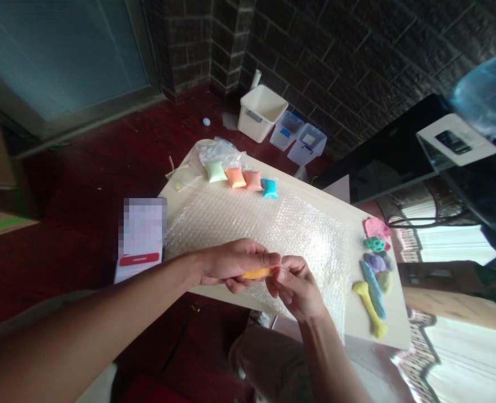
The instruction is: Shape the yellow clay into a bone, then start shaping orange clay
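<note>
Seeing loads of room above the bubble wrap, just past the left hand and right hand blocking the near side. Hitting a row of packets farther out, with a plastic bag crumpled behind. Running into a yellow bone and blue stick over right, but finding bare table before those.

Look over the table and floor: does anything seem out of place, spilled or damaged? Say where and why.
A small, pale, round object lies on the dark red floor near the rectangular white bin; it may have been dropped. No spill or damage stands out.
</note>
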{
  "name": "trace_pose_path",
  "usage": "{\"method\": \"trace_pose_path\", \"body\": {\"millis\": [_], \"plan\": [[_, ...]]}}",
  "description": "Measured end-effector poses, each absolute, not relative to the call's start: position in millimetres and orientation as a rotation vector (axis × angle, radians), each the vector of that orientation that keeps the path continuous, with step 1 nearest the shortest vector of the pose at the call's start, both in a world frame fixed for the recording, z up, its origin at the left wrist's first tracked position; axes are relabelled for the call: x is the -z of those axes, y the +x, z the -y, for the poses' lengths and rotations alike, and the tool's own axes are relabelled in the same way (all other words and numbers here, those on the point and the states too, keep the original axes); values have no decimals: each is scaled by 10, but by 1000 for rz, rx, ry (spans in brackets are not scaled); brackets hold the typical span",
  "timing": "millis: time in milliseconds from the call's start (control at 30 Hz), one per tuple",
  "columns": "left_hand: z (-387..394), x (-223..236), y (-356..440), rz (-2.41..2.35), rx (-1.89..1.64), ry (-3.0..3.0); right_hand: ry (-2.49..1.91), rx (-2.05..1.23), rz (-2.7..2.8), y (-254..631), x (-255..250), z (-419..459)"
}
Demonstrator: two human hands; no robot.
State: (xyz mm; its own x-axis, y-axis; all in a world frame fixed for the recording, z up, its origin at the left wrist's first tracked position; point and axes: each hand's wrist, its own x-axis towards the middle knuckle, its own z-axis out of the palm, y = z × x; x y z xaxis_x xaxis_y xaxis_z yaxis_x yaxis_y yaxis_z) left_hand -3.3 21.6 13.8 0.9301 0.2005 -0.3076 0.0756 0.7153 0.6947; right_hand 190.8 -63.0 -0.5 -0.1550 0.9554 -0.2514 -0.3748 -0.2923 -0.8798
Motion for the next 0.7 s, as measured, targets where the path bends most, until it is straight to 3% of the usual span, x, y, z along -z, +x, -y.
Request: {"method": "trace_pose_path", "body": {"millis": [200,367,700], "plan": [[-251,-125,-49,-494,-47,675,-992,-1735,617,1795,-42,571],[-281,-103,-64,-550,-7,588,-1096,-1603,555,1749,-12,536],[-243,81,78,-664,-514,1001,-1170,-1511,524,1833,8,519]]}}
